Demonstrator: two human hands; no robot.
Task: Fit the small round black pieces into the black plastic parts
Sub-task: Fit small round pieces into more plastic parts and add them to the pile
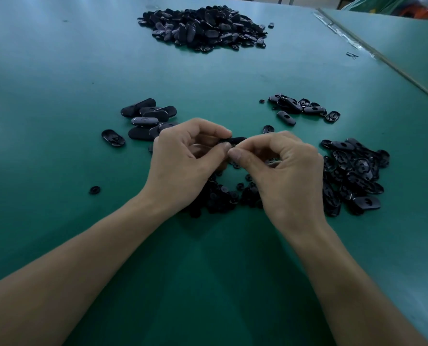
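Both hands meet above the middle of the green table (58,71). My left hand (183,161) pinches one oblong black plastic part (235,140) between thumb and fingers. My right hand (280,168) has its thumb and forefinger pinched together against that same part; whatever it holds is hidden by the fingertips. Under my hands lies a heap of small round black pieces (223,196). One round piece (94,190) lies alone to the left.
Oblong parts lie in a group at the left (148,118), a small group at the right back (300,107) and a heap at the right (355,176). A large pile (203,26) sits far back. A raised strip (383,58) edges the table at the right.
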